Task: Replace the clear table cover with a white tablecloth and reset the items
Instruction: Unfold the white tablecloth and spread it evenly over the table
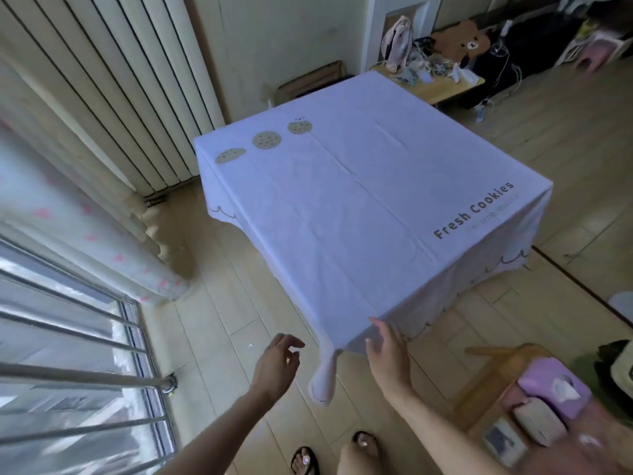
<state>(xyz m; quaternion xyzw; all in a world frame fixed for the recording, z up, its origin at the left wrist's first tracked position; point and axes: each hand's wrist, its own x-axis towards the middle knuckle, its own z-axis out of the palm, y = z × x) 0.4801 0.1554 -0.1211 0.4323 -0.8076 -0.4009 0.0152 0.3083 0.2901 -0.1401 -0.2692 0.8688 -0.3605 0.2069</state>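
I see the white tablecloth (359,200) spread flat, near corner drooping between both hands; left hand (275,366) loosely curled, holding nothing; right hand (388,354) fingers straight at the cloth edge, gripping nothing, contact unclear.

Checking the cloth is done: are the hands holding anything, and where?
Nothing is held. Left hand is free; right hand is open by the near corner of the tablecloth.
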